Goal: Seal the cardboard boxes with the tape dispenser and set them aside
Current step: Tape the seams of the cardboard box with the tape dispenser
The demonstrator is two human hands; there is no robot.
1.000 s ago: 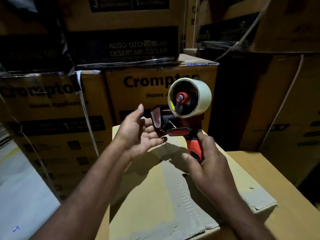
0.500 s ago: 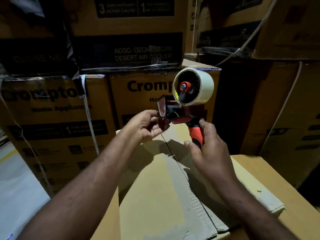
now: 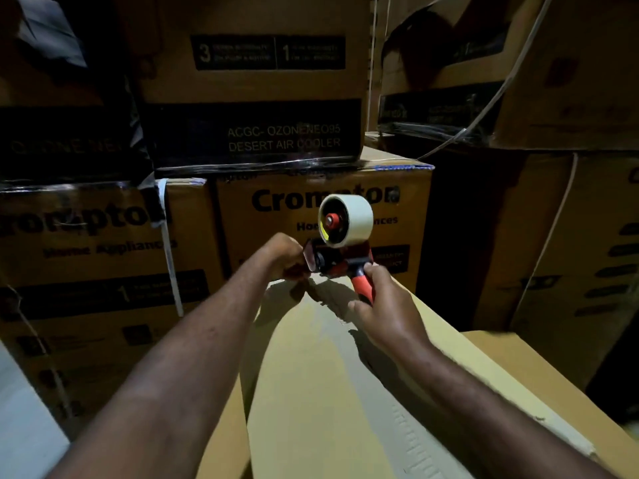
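Note:
A plain cardboard box (image 3: 311, 392) lies in front of me, its top flaps closed with a seam running away from me. Over its far edge I hold a red and black tape dispenser (image 3: 340, 261) carrying a pale tape roll (image 3: 359, 216). My right hand (image 3: 387, 305) grips the red handle. My left hand (image 3: 288, 257) is curled at the dispenser's front end, fingers pinched by the blade; whether they hold the tape's end is too dark to tell.
Stacked printed appliance cartons (image 3: 311, 209) form a wall straight ahead and to the right, bound with white straps (image 3: 169, 247). Another brown carton top (image 3: 518, 361) lies lower right. A pale floor strip (image 3: 24, 426) shows at lower left.
Both hands and the dispenser have moved away from me to the box's far edge. My left hand went from open fingers to curled at the dispenser's front.

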